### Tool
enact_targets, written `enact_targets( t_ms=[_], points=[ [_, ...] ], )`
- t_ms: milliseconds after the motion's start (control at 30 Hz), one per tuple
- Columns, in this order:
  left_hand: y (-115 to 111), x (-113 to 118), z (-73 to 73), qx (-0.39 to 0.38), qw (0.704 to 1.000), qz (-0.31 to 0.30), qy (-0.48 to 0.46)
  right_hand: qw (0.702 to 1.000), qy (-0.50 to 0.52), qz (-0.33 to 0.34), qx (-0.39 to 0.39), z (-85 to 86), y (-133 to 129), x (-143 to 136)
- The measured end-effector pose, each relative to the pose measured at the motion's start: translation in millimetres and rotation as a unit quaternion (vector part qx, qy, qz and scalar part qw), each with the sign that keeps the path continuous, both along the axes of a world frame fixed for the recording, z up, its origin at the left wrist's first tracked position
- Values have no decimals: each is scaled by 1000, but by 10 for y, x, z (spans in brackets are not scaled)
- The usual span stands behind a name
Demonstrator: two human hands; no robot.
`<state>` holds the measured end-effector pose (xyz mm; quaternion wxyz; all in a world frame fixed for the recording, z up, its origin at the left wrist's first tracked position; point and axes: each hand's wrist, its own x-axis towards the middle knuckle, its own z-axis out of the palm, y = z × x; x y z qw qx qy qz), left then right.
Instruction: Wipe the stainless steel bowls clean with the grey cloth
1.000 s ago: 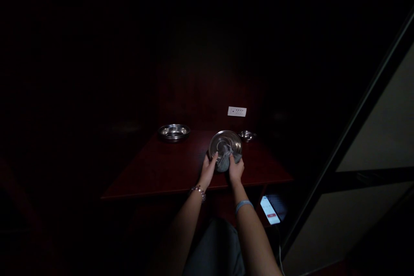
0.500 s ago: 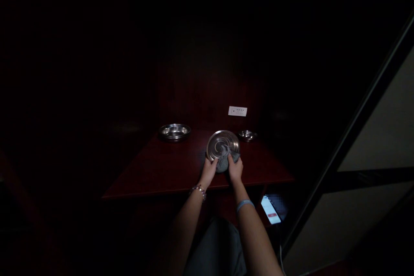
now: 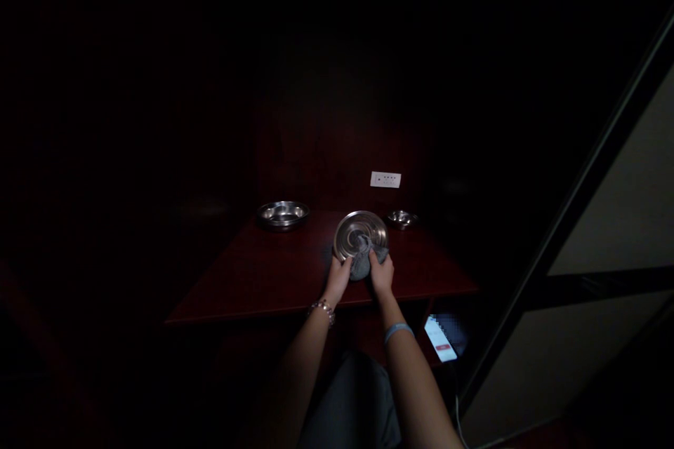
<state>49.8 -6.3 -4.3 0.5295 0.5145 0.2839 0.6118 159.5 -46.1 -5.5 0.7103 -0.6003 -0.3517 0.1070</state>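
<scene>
A round, shiny metal plate [image 3: 347, 228] is held up tilted above the red-brown table, facing me. My left hand [image 3: 337, 277] is closed on its lower left rim, thumb on the near face. At the lower right, my right hand [image 3: 382, 273] is closed on a grey cloth [image 3: 361, 268], pressing it against the plate with the thumb. The cloth covers the plate's lower middle and hangs over its bottom edge. The fingers behind the plate are hidden.
On the table [image 3: 253, 280] stand a larger metal dish [image 3: 283, 216] at the back left and a smaller metal bowl [image 3: 402, 219] at the back right. A white socket panel [image 3: 385, 179] is on the wall. A lit phone [image 3: 440, 338] with a cable sits low at the right.
The cloth has shifted slightly on the plate's face under my right thumb. The whole view has moved a little; both hands keep their hold.
</scene>
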Motion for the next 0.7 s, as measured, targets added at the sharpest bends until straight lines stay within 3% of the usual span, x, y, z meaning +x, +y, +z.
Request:
enact_targets(
  t_ms=[700],
  points=[
    [-107,-44,104,-3,1000,15,17,1000,-2,4,3,-25,10,-10]
  ],
)
